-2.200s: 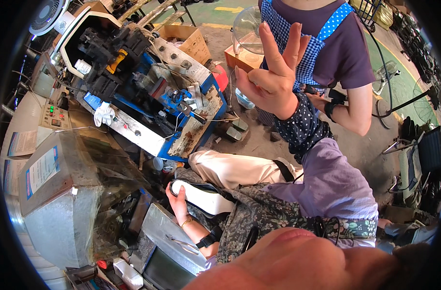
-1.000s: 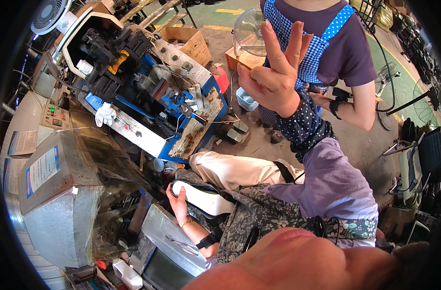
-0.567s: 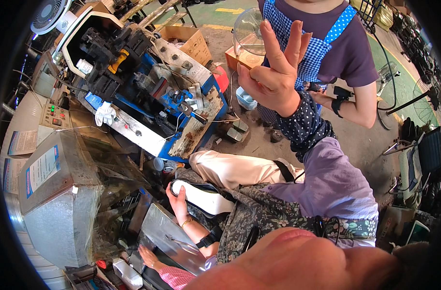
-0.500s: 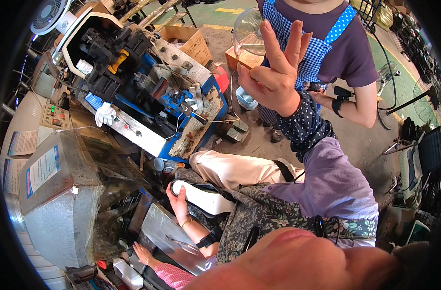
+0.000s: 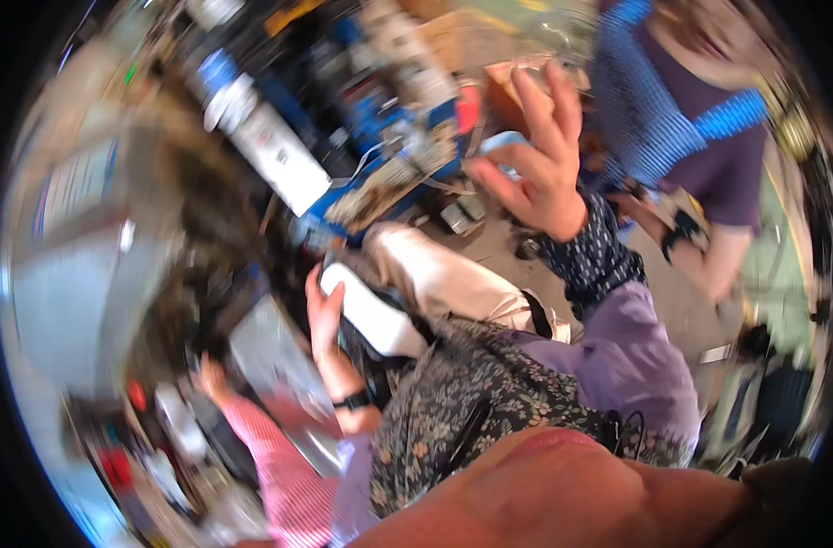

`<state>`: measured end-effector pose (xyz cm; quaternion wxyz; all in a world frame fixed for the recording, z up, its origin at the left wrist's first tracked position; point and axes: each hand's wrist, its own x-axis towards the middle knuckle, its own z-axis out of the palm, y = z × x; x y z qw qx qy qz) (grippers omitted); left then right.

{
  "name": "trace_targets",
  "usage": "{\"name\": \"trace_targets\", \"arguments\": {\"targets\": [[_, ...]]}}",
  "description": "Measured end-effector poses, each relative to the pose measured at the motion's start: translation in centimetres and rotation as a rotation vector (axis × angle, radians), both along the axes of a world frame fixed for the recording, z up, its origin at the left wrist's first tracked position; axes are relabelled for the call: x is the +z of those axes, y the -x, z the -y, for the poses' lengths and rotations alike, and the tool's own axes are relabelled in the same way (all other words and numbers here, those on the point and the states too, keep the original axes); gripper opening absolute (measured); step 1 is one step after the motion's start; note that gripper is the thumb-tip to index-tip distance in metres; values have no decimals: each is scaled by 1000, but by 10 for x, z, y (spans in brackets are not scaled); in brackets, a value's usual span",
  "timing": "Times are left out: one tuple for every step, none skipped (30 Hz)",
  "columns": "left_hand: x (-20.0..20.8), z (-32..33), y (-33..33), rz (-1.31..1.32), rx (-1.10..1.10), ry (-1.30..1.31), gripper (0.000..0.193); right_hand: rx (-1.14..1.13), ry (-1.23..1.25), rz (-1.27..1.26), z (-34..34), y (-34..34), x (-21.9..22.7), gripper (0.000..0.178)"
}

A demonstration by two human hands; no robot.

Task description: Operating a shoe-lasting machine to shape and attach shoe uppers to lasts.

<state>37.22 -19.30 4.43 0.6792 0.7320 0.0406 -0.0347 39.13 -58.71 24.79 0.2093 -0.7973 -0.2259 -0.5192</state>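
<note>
My left hand (image 5: 325,315) is closed round the toe end of a dark shoe with a long white sole (image 5: 369,310) facing up. The shoe lies in my lap, against the flowered apron (image 5: 489,384); its far side is hidden. Raised in the air to the right of it is my right hand (image 5: 544,164). Its fingers are extended and apart, and I see nothing between them. A polka-dot cuff (image 5: 599,247) covers that wrist. Head motion blurs much of the view.
A blue machine (image 5: 343,215) with a white panel stands ahead. At the right stands a person in a blue checked apron (image 5: 631,114). Another person's arm in a pink checked sleeve (image 5: 270,447) reaches in at lower left, beside a metal sheet (image 5: 266,342). A grey metal housing (image 5: 69,283) stands at left.
The view has swung, shifting the machine upward. My right hand's fingers have spread from a two-finger sign. The pink-sleeved arm shows more. My left hand keeps its hold on the shoe.
</note>
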Motion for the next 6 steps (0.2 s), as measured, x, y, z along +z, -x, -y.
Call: {"name": "trace_targets", "arguments": {"targets": [[6,-11,13,-18,21,-13,58,272,0,-136,-29,-6,-15,24],[-9,-26,18,29,34,-50,58,504,41,-347,-56,-4,-38,32],[12,-2,0,39,19,-93,59,639,39,-581,-68,-8,-78,46],[17,-3,-6,148,18,-319,61,815,-88,-863,-97,0,-107,62],[21,-3,4,58,-3,-381,66,828,37,-949,-116,5,-145,78],[20,-32,42,15,147,-402,66,1010,-86,-1186,-136,5,-183,88]]}}
